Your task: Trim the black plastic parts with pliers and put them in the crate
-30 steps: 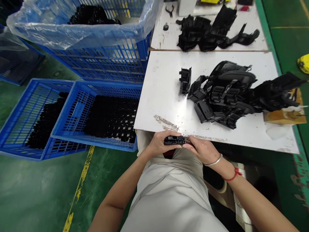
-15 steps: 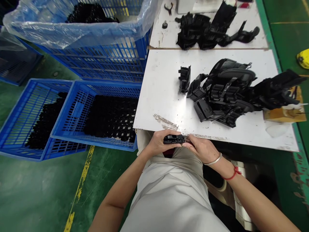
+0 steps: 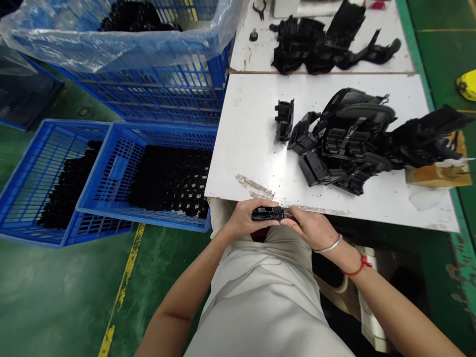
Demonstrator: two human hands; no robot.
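Observation:
A small black plastic part (image 3: 266, 213) is held level just off the front edge of the white table (image 3: 245, 144). My left hand (image 3: 245, 218) grips its left end, thumb and fingers along its two long sides. My right hand (image 3: 310, 228) is closed in a pinch at the part's right end, around something thin that I cannot make out. Further back on the table a single black part (image 3: 284, 120) stands left of a pile of black plastic parts (image 3: 345, 141).
Blue crates (image 3: 145, 218) with black parts stand left of the table, a larger plastic-lined crate (image 3: 167, 89) behind them. More black parts (image 3: 301, 44), pliers (image 3: 259, 10) and a cardboard box (image 3: 439, 176) are on the tabletops. A stool (image 3: 372, 297) is below.
The whole view has shifted slightly. Both hands keep nearly the same place and grip at the black part.

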